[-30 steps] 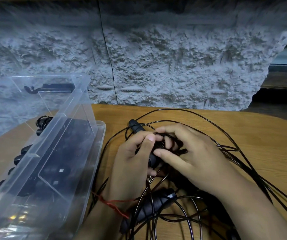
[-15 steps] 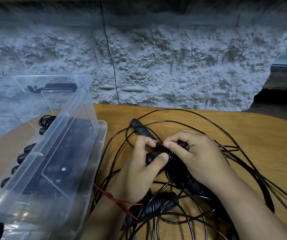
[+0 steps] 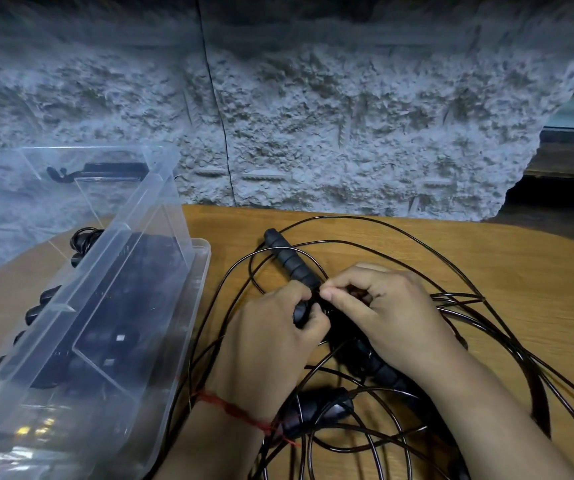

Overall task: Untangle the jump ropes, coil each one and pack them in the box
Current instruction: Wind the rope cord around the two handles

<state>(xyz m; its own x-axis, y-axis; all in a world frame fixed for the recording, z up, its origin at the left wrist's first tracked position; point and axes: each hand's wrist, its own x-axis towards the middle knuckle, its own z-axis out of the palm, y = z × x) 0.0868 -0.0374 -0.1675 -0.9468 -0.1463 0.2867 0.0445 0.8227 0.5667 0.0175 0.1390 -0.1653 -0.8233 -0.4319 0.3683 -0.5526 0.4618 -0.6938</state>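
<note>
Wooden table [image 3: 507, 271]; left hand [image 3: 271, 341] fingers grasp handle [image 3: 289, 261]; right hand [image 3: 389, 313] fingers pinch cord [image 3: 451, 296]; box [image 3: 133, 271] alongside

Dim, bluish light — glints on the box [image 3: 140, 258] left of the fingers [image 3: 344, 299]; edges bow outward, foreground slightly soft.

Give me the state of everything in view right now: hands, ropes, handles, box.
left hand, grips a black handle end.
right hand, pinches the rope cords beside the left thumb.
rope cords, tangled, uncoiled, spread over the table.
upper handle, lying on the table, cords across it.
lower handle, lying under cords by the left wrist.
clear box, open, dark ropes inside.
</note>
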